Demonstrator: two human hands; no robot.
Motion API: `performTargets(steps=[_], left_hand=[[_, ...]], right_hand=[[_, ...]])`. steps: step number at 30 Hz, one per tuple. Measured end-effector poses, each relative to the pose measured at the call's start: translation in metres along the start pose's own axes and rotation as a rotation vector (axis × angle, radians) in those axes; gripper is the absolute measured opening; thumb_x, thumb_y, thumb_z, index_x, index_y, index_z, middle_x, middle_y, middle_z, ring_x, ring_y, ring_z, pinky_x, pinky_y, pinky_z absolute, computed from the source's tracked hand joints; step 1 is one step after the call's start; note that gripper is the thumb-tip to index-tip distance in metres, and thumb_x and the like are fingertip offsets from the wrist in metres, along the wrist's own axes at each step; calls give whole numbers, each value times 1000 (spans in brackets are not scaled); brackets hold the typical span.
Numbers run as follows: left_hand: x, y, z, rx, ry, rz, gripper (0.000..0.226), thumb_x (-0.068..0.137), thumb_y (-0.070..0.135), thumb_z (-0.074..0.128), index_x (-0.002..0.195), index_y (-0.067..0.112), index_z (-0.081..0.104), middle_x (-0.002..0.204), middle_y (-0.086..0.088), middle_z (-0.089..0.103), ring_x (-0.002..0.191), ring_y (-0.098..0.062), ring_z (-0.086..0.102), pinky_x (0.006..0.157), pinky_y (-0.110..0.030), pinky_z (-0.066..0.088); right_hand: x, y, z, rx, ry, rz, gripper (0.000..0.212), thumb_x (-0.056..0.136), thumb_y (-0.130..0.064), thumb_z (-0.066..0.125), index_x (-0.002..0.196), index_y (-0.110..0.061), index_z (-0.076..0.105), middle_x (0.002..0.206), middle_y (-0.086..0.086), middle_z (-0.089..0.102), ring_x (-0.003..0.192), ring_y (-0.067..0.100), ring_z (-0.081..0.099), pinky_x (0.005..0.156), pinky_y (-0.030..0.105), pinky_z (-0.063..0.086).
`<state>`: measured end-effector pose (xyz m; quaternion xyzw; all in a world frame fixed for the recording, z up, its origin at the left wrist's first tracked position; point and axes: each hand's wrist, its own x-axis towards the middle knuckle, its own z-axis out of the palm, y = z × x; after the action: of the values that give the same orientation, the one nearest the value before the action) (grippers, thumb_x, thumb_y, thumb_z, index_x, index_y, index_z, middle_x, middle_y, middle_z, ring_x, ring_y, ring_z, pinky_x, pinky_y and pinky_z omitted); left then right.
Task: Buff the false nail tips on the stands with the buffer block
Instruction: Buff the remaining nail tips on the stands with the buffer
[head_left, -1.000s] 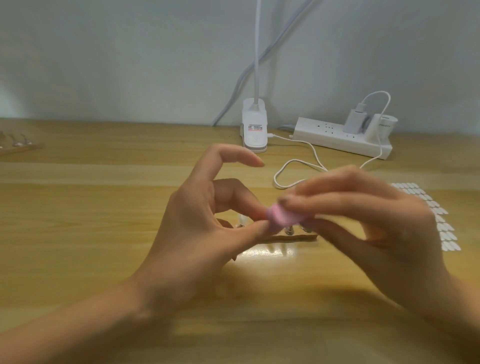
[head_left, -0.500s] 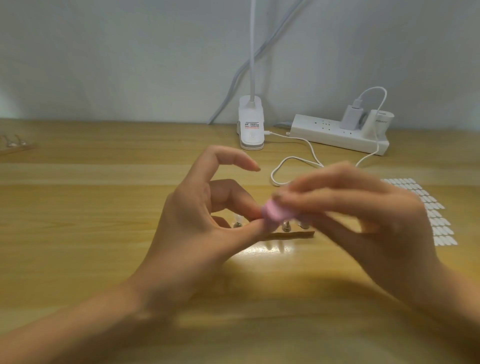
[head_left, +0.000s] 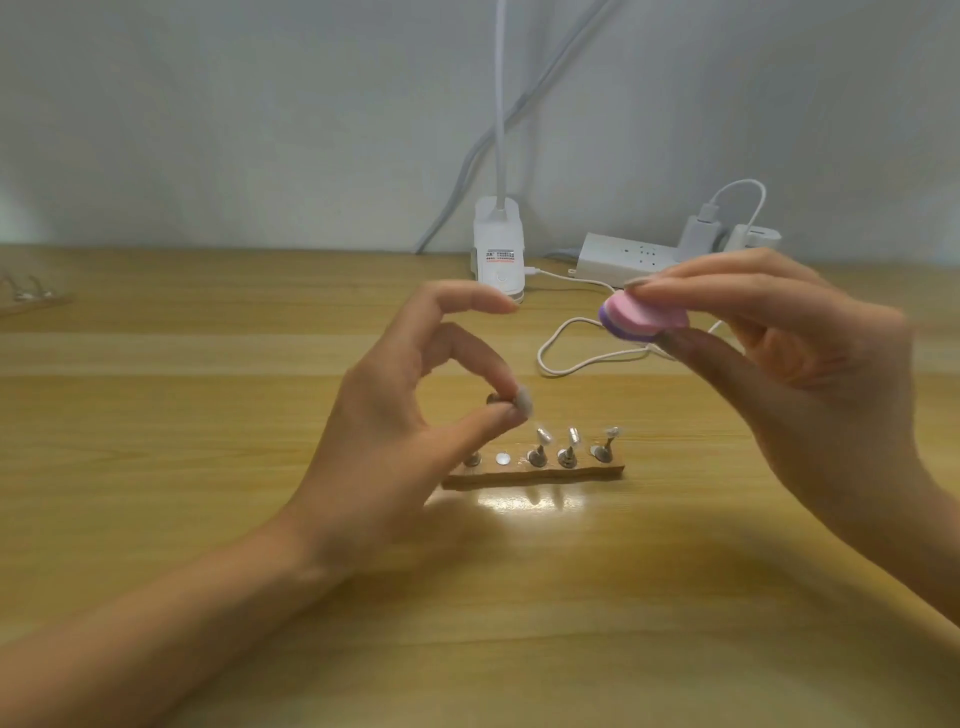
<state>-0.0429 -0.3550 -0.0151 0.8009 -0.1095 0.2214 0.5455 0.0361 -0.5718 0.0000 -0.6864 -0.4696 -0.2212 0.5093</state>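
left hand pinches a nail tip above the stand, right hand grips the buffer block.

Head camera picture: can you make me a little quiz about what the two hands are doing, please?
1. Fill the gap: the left hand pinches a false ____.
2. True or false: the buffer block rests on the wooden base.
3. Which hand holds the buffer block? A: the left hand. B: the right hand. C: neither.

Key: 1 nail tip; 2 false, it is held up above the table; 3 B.
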Motion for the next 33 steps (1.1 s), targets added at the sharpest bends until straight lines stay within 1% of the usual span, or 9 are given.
performTargets(steps=[5, 7, 10, 14, 18, 20, 25, 30, 33], left_hand=[[-2, -13, 6, -79, -116, -146, 51, 81, 6, 77, 120, 32, 58, 84, 4, 72, 77, -20, 70, 75, -2, 43], [-3, -17, 5, -55, -164, -162, 52, 81, 6, 78, 121, 34, 57, 83, 7, 71, 83, -11, 68, 77, -5, 45], [-5, -20, 4, -26, -204, -215, 53, 81, 9, 80, 121, 37, 56, 82, 8, 70, 89, -14, 66, 79, -13, 51], [-4, -18, 3, 5, -211, -243, 53, 81, 10, 79, 121, 35, 55, 82, 9, 70, 81, -1, 64, 73, -7, 44], [-2, -9, 5, 163, -243, -156, 61, 80, 12, 79, 127, 38, 49, 96, 19, 70, 100, 0, 63, 81, -6, 42], [-1, -5, 9, 188, -263, -146, 62, 80, 14, 80, 127, 39, 48, 95, 21, 71, 93, -1, 65, 77, -9, 44], [2, 1, 16, 321, -231, -67, 59, 84, 20, 76, 130, 41, 46, 88, 22, 70, 92, -1, 63, 92, -38, 43], [-1, 1, 21, 528, -202, 182, 69, 82, 9, 76, 136, 36, 43, 86, 20, 65, 102, -2, 63, 110, -41, 30], [-3, 5, 14, 352, -138, 195, 65, 83, 3, 76, 134, 27, 45, 86, 14, 68, 99, -9, 68, 101, -33, 42]], right_hand=[[-3, 3, 0, 14, -50, -3, 27, 91, -8, 69, 117, -14, 64, 111, 6, 69, 103, 26, 67, 92, 31, 50], [-1, 3, 0, 16, -56, -2, 27, 91, -9, 69, 117, -14, 65, 110, 5, 69, 103, 25, 67, 92, 29, 50], [-1, 2, -1, 18, -45, 7, 28, 90, -7, 70, 117, -13, 64, 109, 5, 69, 102, 24, 67, 92, 29, 50], [0, 1, -2, 20, -62, 3, 26, 91, -10, 69, 116, -14, 65, 109, 7, 69, 104, 24, 67, 93, 29, 50], [3, 0, -5, 13, -49, 14, 25, 92, -9, 68, 117, -14, 64, 110, 6, 70, 104, 24, 67, 93, 32, 52], [6, 0, -7, 30, -33, 40, 28, 91, -8, 67, 118, -14, 64, 110, 8, 70, 104, 25, 67, 94, 34, 53], [3, 1, -6, 50, -48, 76, 26, 89, -13, 67, 114, -16, 66, 108, 6, 71, 102, 23, 68, 93, 32, 54], [-3, 6, -5, 62, -79, 99, 24, 89, -15, 66, 113, -15, 67, 107, 1, 72, 102, 20, 69, 91, 31, 55], [-9, 7, -4, 71, -109, 64, 24, 90, -10, 67, 114, -13, 67, 109, 5, 71, 104, 23, 69, 91, 35, 54]])
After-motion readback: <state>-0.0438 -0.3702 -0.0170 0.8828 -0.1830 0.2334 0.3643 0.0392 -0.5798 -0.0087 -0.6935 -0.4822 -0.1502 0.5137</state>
